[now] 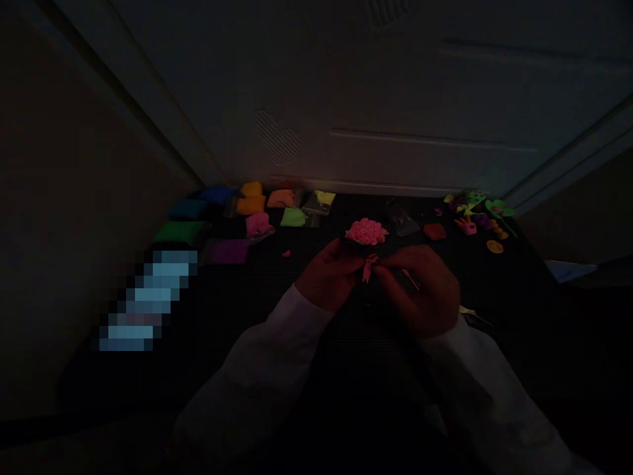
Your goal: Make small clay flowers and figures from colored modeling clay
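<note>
Mostly matt clay-look & clear plastic, on fine-ribbed dk desk [237, 310].
Pink flower cluster [366, 232]: bumpy, matt, clay-like; pink bow [368, 267]: same look, smoother. Yellow pkt [321, 200] + dk-filled bag [403, 220]: thin clear plastic, wrinkled, sl. glossy. Sleeves [267, 353]: cloth, soft creases, matt. Back panel [336, 86]: smooth, matt, w/ raised trim [430, 140] & ribbed heart [279, 140]. Red pc [434, 231]: matt, approx. smooth.

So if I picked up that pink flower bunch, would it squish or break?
The pink flower bunch might squash or chip easily, because it shows many tiny, crowded curls. The pink bow just below it is probably soft, since its tails hang down. It's too dark to judge weight.
</note>
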The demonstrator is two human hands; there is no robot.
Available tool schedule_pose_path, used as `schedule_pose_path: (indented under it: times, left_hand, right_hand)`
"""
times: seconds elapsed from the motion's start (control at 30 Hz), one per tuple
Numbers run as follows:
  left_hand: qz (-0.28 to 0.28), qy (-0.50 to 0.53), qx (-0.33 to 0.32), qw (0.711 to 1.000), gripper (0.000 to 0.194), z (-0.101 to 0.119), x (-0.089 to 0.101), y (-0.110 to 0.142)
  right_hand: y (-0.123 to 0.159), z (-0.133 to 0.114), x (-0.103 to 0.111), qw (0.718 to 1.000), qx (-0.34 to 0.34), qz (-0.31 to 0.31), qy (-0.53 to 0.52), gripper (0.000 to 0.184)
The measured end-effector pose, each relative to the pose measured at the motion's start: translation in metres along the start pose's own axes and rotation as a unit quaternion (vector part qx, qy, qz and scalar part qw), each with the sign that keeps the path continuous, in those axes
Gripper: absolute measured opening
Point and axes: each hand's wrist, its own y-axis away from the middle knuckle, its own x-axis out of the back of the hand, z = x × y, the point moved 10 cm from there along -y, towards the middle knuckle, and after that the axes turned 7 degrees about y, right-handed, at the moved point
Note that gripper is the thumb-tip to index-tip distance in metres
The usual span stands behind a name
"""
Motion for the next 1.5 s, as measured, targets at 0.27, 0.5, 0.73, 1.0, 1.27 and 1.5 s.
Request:
schedule_pose_path:
  times: [0.27,0.5,0.73,1.0,1.27,1.5]
  left_hand:
    - [0.018,-0.035,-0.027,0.999,0.027,0.004,0.001,0.0]
    - [0.042,-0.066,-0.06,0.995,0.027,0.01,0.005,0.002]
    - [0.045,-0.069,-0.074,0.994,0.026,0.013,0.004,0.002]
    - [0.041,-0.062,-0.075,0.994,0.028,0.012,0.003,0.001]
    - [0.023,-0.058,-0.089,0.994,0.032,0.013,0.0,0.003]
    - [0.012,-0.068,-0.107,0.992,0.034,0.017,0.0,0.002]
  right_hand:
    - [-0.001,0.004,0.001,1.0,-0.028,0.0,0.003,0.009]
    - [-0.001,0.007,-0.002,0.999,-0.038,-0.012,0.003,0.009]
    - [-0.001,0.011,0.0,0.998,-0.055,-0.003,-0.003,0.008]
    - [0.002,0.02,0.001,0.993,-0.106,0.021,-0.053,0.005]
    - [0.002,0.021,-0.002,0.99,-0.117,0.011,-0.075,0.004]
    - [0.001,0.018,-0.003,0.993,-0.104,-0.001,-0.051,0.003]
